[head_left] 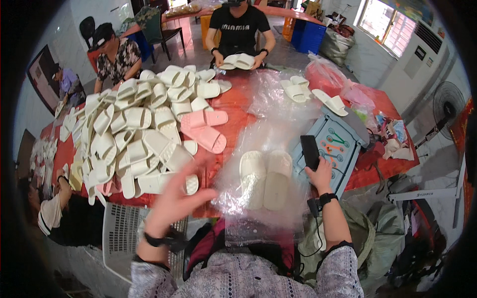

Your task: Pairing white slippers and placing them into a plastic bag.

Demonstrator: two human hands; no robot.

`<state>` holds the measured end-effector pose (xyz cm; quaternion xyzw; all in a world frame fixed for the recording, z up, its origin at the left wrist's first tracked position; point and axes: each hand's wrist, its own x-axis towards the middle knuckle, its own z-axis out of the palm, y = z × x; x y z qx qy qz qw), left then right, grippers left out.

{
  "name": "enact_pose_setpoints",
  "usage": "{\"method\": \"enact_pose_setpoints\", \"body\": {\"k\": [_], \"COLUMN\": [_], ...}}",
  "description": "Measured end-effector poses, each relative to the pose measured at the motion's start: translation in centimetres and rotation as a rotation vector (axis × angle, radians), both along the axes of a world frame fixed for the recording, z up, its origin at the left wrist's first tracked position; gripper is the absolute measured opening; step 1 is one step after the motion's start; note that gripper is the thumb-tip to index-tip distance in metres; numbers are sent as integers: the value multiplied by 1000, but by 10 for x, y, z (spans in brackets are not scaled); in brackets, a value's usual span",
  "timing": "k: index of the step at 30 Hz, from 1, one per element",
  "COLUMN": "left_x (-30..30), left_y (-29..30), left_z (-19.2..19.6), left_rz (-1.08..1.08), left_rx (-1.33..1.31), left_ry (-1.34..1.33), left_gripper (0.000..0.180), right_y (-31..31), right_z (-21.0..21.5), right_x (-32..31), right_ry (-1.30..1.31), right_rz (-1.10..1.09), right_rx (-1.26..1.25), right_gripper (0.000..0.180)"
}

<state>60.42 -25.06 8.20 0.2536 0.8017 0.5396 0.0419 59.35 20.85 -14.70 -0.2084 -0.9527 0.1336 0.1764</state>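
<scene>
My right hand (321, 175) is closed round a black, flat phone-like slab (310, 152), over the left side of a blue-grey plastic stool or tray (349, 149) with coloured round figures. Slightly smeared by motion, my left hand (175, 197) is raised with thumb and fingers apart and nothing in it. It is in front of the near edge of a big heap of cream slippers (149, 139). Between my hands, a pair of cream slippers (266, 179) lies side by side on or under clear plastic film (229, 191); I cannot tell which. A pink pair (204, 129) rests against the heap.
Across the red-covered table (233, 102), a person holds white slippers (237, 61). Other people sit at the left. More loose slippers (296, 89) and pink plastic bags (325, 74) lie at the far right. A grey basket (118, 233) stands below the near-left edge; a fan (447, 102) stands right.
</scene>
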Motion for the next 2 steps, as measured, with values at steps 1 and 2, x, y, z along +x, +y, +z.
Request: {"method": "enact_pose_setpoints", "body": {"k": [1,2], "left_x": [2,6], "left_y": [-2,-4], "left_z": [46,43], "left_rz": [-13,-9], "left_rx": [57,53], "left_ry": [214,195], "left_gripper": [78,78], "right_y": [10,8], "right_z": [-3,2], "right_x": [7,10], "right_ry": [-3,-25], "right_rz": [-20,-41], "right_rx": [34,49], "right_gripper": [77,75]}}
